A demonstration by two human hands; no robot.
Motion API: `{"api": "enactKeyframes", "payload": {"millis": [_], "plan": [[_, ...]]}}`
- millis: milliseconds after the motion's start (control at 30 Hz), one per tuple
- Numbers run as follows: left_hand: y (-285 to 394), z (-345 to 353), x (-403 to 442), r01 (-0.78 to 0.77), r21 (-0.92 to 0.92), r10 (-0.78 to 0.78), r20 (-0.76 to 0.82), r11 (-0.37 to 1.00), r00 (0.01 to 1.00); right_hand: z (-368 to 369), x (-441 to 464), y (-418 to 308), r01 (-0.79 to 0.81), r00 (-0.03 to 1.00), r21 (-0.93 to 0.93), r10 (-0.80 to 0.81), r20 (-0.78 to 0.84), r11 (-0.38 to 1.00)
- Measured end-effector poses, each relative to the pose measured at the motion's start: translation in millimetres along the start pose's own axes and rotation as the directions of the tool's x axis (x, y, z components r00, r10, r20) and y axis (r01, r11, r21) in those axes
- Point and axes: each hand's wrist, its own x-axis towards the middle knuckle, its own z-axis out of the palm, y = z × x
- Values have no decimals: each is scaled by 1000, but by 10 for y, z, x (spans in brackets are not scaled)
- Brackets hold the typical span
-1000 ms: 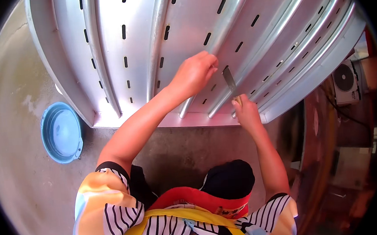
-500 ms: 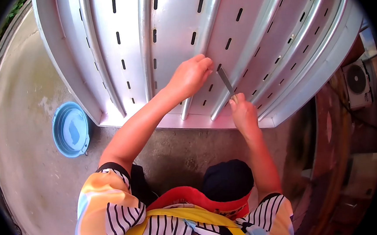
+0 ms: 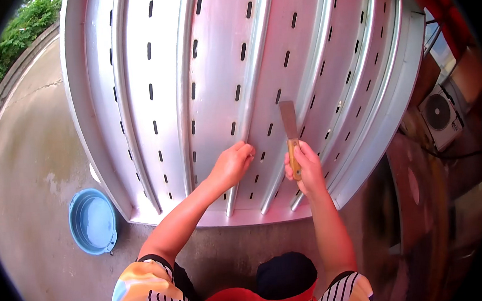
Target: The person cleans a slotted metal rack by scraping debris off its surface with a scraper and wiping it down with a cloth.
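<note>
A large silvery metal panel (image 3: 213, 68) with long raised tubes and rows of dark slots fills the upper middle of the view. My right hand (image 3: 305, 168) is closed round the wooden handle of a scraper (image 3: 289, 126), whose flat blade points up over the panel, near a slot. Lower on the panel, left of the scraper, my left hand (image 3: 234, 163) is closed beside a tube, its fingers bent together. Whatever those fingers may pinch is hidden or too small to name.
A round blue basin (image 3: 93, 221) sits on the concrete floor (image 3: 36, 181) at the left. Green leaves (image 3: 26, 31) show at the upper left. At the right is an outdoor fan unit (image 3: 441, 115). The panel's raised rim borders it on both sides and at the near edge.
The view has shifted, so the panel and basin sit lower. The scraper has turned from slanting to nearly upright, with its blade face showing. My hands are farther apart, the left one still closed.
</note>
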Motion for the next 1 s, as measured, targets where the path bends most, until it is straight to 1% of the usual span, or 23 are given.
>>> {"api": "enactKeyframes", "payload": {"millis": [33,100,167,233,367,533,567,633,700,733,833,867,967,1000], "plan": [[-2,5,14,-14,3,14,3,1000,1000,57,160,-74,17,1000,0,-17,-12,1000],[6,27,-5,-30,3,30,18,1000,999,214,474,-293,143,990,7,-143,-11,990],[-5,25,-19,-15,11,14,36,1000,999,371,788,-570,195,981,-56,-195,14,979],[19,24,-87,17,22,-18,62,1000,998,547,1038,-904,220,975,-70,-217,57,973],[-15,93,-61,7,49,-9,56,999,998,923,1439,-1699,300,954,-12,-300,14,954],[-2,57,-28,-9,22,9,27,1000,1000,1114,1614,-2426,305,946,-39,-307,-101,952],[-25,60,-20,-16,6,16,25,1000,1000,1121,1632,-2515,305,944,-42,-308,-118,951],[-69,74,1,-30,-25,30,16,999,999,1149,1670,-2636,307,943,-99,-316,-101,947],[-86,94,-9,-44,-24,44,-7,999,999,1195,1741,-2743,298,944,-118,-311,-113,947],[-90,97,-17,-52,-22,52,-11,998,999,1238,1798,-2832,298,941,-89,-309,-141,950],[-110,88,-22,-53,-60,52,-19,997,998,1302,1841,-2918,286,955,83,-276,-114,955],[-99,92,-82,-57,-72,57,-5,996,998,1207,1861,-2859,307,951,117,-301,-62,945],[-170,89,25,-94,-87,92,-30,992,995,1188,1730,-2715,290,954,50,-285,-94,956],[-169,82,5,-94,-97,92,-32,991,995,1197,1716,-2700,297,949,-7,-296,-109,955]]}}
